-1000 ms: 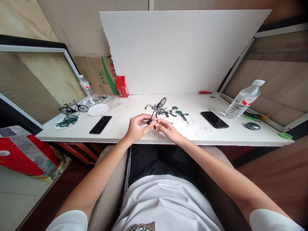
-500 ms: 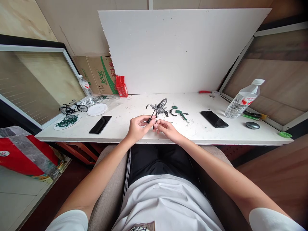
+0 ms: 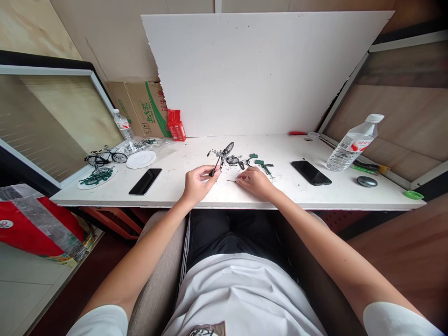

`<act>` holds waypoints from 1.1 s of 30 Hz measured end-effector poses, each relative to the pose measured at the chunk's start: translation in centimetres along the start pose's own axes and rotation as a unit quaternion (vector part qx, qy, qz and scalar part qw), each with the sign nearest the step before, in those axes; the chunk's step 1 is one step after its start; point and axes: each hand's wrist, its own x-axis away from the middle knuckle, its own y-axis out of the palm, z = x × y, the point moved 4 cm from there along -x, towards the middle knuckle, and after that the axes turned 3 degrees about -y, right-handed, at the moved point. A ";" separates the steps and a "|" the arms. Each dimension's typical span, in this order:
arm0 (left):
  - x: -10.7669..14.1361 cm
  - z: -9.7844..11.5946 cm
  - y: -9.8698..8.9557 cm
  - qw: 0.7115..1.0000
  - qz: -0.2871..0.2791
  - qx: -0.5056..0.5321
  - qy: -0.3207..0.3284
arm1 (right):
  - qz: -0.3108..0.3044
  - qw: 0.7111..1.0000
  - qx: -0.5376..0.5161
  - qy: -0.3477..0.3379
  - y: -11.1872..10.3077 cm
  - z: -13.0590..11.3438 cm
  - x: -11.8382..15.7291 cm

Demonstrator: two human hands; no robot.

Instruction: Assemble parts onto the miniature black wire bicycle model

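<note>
My left hand (image 3: 199,184) is closed in a pinch on a partly built model bicycle (image 3: 221,156). The bicycle is tilted, with its spoked wheel raised to the upper right and its handlebar to the left. To the right, my right hand (image 3: 257,182) is low over the table, its fingers closed at the end of a thin dark stick-like piece (image 3: 231,180). Just beyond my hands lie a loose wheel (image 3: 233,160) and small black parts (image 3: 241,165). Green pieces (image 3: 259,162) are scattered to their right.
A finished model bicycle (image 3: 105,156), a plate of green frames (image 3: 97,178), a white lid (image 3: 140,160) and a phone (image 3: 145,181) lie left on the white table (image 3: 196,198). Another phone (image 3: 311,172) and a water bottle (image 3: 355,142) are at right. A white board (image 3: 266,70) stands behind.
My hands have moved apart. The left has shifted slightly left with the model bicycle, and the right has moved right and away from it with the thin piece.
</note>
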 end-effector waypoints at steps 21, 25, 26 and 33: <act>0.5 0.6 0.0 0.995 0.044 -0.055 0.075 | 0.164 0.973 -0.148 -0.075 -2.6 -5.1 0.1; 0.6 0.2 0.2 0.996 0.040 -0.048 0.069 | 0.168 0.970 -0.159 -0.081 -2.7 -5.7 0.2; 0.6 0.2 0.3 0.996 0.040 -0.047 0.069 | 0.170 0.969 -0.160 -0.086 -2.8 -5.9 0.2; 0.6 -0.3 0.4 0.995 0.031 -0.042 0.080 | 0.174 0.967 -0.113 -0.146 -2.9 -6.6 0.1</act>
